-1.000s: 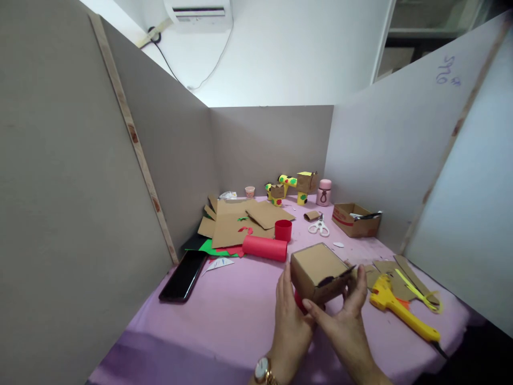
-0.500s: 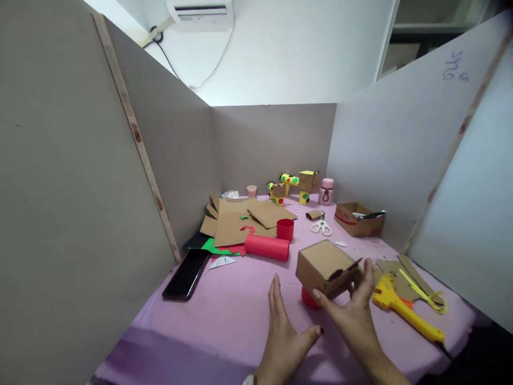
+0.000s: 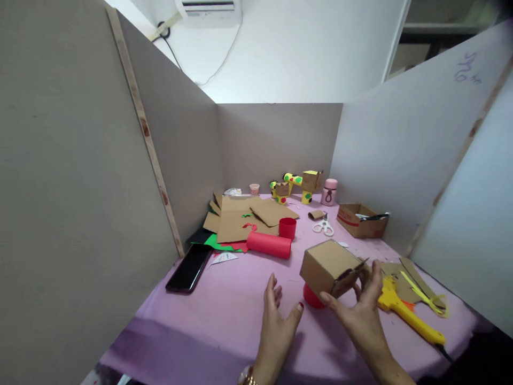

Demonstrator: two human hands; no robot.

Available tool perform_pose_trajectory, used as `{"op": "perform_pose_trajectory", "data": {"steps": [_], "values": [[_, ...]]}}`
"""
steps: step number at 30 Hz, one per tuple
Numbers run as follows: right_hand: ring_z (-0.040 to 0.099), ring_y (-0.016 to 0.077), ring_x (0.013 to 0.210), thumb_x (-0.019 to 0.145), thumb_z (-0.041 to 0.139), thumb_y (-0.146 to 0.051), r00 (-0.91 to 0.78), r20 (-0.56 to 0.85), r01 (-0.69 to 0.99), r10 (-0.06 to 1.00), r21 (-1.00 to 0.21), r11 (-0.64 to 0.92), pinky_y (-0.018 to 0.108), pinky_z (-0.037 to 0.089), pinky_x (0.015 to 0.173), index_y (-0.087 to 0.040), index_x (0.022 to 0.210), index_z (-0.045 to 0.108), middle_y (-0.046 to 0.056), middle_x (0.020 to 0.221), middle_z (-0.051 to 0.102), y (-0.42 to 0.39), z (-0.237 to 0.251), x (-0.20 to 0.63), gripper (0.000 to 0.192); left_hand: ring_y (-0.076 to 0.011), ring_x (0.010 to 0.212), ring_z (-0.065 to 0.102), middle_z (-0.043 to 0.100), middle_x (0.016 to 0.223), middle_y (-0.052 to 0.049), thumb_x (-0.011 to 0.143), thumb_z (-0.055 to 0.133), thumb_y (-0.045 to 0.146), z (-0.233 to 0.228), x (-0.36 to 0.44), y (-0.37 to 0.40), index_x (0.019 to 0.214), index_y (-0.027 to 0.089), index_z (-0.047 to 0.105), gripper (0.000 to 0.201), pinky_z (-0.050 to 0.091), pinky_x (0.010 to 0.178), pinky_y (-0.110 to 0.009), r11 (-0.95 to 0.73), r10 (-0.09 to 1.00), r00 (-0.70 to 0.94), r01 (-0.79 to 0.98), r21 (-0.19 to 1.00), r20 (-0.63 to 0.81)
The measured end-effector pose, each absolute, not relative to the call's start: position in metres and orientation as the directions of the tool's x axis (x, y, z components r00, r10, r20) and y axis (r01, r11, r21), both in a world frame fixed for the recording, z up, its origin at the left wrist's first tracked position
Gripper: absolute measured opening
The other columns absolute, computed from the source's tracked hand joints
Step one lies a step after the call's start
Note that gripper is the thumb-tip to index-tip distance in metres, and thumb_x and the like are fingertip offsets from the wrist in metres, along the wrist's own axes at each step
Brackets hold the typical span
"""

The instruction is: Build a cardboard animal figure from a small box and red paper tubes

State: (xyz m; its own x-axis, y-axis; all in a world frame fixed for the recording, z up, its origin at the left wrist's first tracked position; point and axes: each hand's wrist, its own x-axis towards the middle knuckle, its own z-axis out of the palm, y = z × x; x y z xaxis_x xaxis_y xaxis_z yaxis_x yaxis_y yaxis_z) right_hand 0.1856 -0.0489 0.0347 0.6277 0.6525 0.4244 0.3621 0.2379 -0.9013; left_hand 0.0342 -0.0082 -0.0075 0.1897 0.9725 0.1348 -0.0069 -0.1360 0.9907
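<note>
A small cardboard box [image 3: 326, 262] sits tilted over a red round piece [image 3: 313, 295], most of which it hides. My right hand [image 3: 360, 313] grips the box by its near right side, thumb at the lower edge and fingers by the dark-marked flap. To the left of the box, my left hand [image 3: 278, 326] is apart from it, with fingers spread and nothing in them. Beyond the hands, a red tube [image 3: 268, 245] lies on its side, and a short red ring [image 3: 287, 229] stands behind it.
On the left are a phone [image 3: 189, 268] and cardboard sheets [image 3: 232, 219]. A yellow glue gun [image 3: 412, 318] lies at the right, near cardboard strips. Farther back are white scissors [image 3: 323, 226], an open carton [image 3: 360, 227], a pink bottle [image 3: 329, 192] and spotted yellow paper figures [image 3: 294, 179].
My left hand has drawn slightly left, away from the box. My right hand keeps its hold on the box, and the whole view has shifted a little.
</note>
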Motion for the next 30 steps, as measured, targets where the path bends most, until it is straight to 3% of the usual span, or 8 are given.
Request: {"op": "perform_pose_trajectory", "data": {"steps": [9, 13, 17, 23, 30], "values": [[0.023, 0.0393, 0.134, 0.057, 0.080, -0.046, 0.647, 0.417, 0.380, 0.638, -0.902, 0.204, 0.059, 0.028, 0.102, -0.025, 0.145, -0.008, 0.019, 0.152, 0.003, -0.051, 0.040, 0.177, 0.126, -0.0261, 0.125, 0.041, 0.027, 0.143, -0.022, 0.078, 0.056, 0.035, -0.011, 0.034, -0.009, 0.137, 0.012, 0.017, 0.074, 0.034, 0.104, -0.040, -0.123, 0.979, 0.160, -0.041, 0.992, 0.128], [0.033, 0.0393, 0.129, 0.059, 0.078, -0.045, 0.662, 0.354, 0.326, 0.661, -0.930, 0.171, 0.058, 0.035, 0.098, -0.027, 0.145, -0.006, 0.019, 0.150, 0.013, -0.050, 0.042, 0.177, 0.122, -0.0266, 0.123, 0.043, 0.029, 0.142, -0.022, 0.078, 0.057, 0.036, -0.009, 0.034, -0.009, 0.136, 0.012, 0.020, 0.073, 0.035, 0.102, -0.040, -0.122, 0.980, 0.154, -0.051, 0.991, 0.129], [0.037, 0.0389, 0.126, 0.057, 0.079, -0.045, 0.659, 0.378, 0.321, 0.650, -0.923, 0.211, 0.057, 0.036, 0.097, -0.027, 0.145, -0.003, 0.019, 0.148, 0.020, -0.046, 0.041, 0.181, 0.122, -0.0258, 0.122, 0.043, 0.030, 0.142, -0.021, 0.078, 0.057, 0.036, -0.010, 0.034, -0.009, 0.136, 0.013, 0.022, 0.071, 0.037, 0.101, -0.039, -0.120, 0.980, 0.154, -0.061, 0.991, 0.128], [0.031, 0.0365, 0.130, 0.056, 0.078, -0.046, 0.621, 0.416, 0.367, 0.664, -0.903, 0.223, 0.055, 0.033, 0.100, -0.024, 0.145, -0.004, 0.019, 0.146, 0.022, -0.045, 0.037, 0.188, 0.123, -0.0252, 0.121, 0.044, 0.032, 0.141, -0.019, 0.078, 0.058, 0.035, -0.010, 0.033, -0.010, 0.133, 0.016, 0.027, 0.066, 0.038, 0.100, -0.039, -0.117, 0.980, 0.155, -0.075, 0.990, 0.127], [0.023, 0.0342, 0.134, 0.057, 0.079, -0.046, 0.592, 0.483, 0.438, 0.645, -0.865, 0.245, 0.057, 0.026, 0.104, -0.026, 0.145, -0.006, 0.016, 0.151, 0.013, -0.048, 0.031, 0.190, 0.124, -0.0259, 0.119, 0.047, 0.033, 0.141, -0.020, 0.077, 0.060, 0.037, -0.010, 0.034, -0.008, 0.132, 0.016, 0.029, 0.067, 0.039, 0.099, -0.040, -0.114, 0.982, 0.141, -0.081, 0.990, 0.125]]}}
